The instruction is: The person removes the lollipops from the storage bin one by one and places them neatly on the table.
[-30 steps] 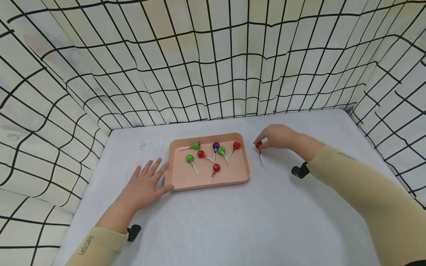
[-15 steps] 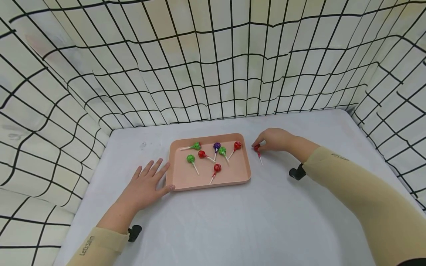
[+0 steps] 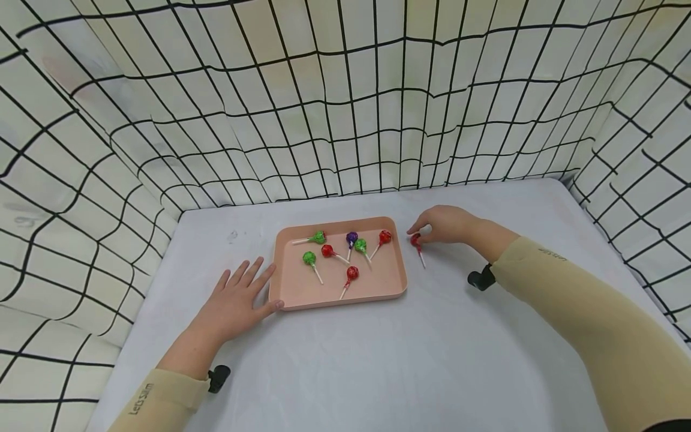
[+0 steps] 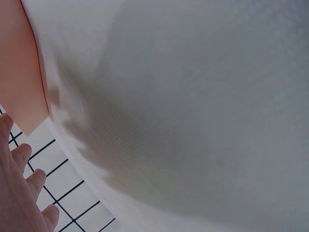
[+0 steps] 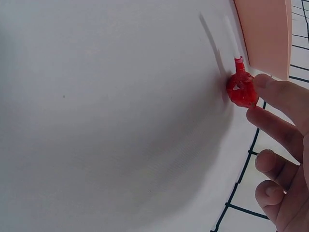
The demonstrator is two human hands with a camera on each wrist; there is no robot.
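A red lollipop (image 3: 415, 239) is just right of the pink tray (image 3: 335, 298). The thumb and index finger of my right hand (image 3: 445, 224) pinch its round head. In the right wrist view, the white stick of the lollipop (image 5: 243, 92) stands apart from its shadow, and the other fingers of that hand (image 5: 289, 159) are curled loosely. My left hand (image 3: 234, 303) lies with fingers spread at the tray's left edge, its thumb at the front left corner. Only the fingers of the left hand (image 4: 24, 183) show at the side of the left wrist view.
Several lollipops lie in the tray: green (image 3: 309, 258), red (image 3: 352, 273), purple (image 3: 352, 237) and others. A white cloth covers the table (image 3: 345, 360). White walls with a black grid (image 3: 345, 120) stand at the back and sides.
My right hand has shifted slightly left toward the tray with the red lollipop, and more of its head shows now. The left hand and the tray have stayed in place.
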